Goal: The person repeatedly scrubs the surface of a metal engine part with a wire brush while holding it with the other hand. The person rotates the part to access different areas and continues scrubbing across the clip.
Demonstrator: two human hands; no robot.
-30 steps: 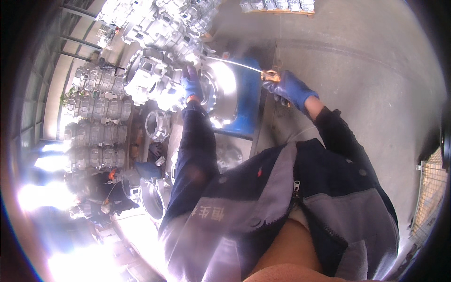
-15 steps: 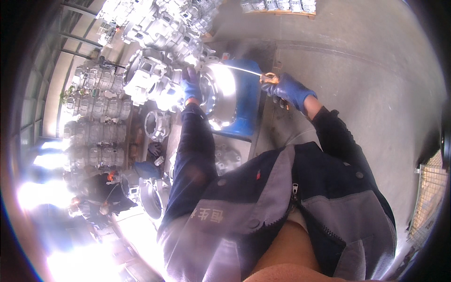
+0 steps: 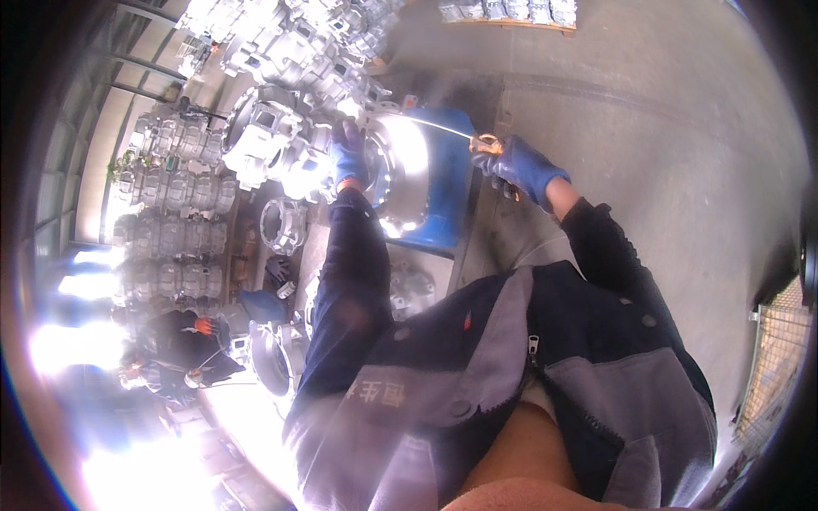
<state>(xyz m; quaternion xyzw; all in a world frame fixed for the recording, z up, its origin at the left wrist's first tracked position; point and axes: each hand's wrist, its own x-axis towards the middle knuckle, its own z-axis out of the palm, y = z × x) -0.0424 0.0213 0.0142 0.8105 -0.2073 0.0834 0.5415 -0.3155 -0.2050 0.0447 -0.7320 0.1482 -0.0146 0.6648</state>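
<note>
My left hand, in a blue and dark glove, lies against the left side of a round silver metal casting. Its fingers stretch away from me, and glare blurs where they touch. To the right, my gloved right hand is closed around the orange handle of an air blow gun. From that handle a long thin tube runs left to the far side of the casting, where its tip is lost in bright glare. Beneath the casting is a blue plastic surface.
Many silver castings crowd the left and far left. A smaller ring-shaped casting sits left of my forearm. At lower left a co-worker in dark clothes bends over, wearing orange on one hand. Concrete floor lies right; a wire cage stands there.
My right hand and the blow gun have shifted very slightly. My left hand stays in place on the casting. The co-worker at lower left has moved a little.
</note>
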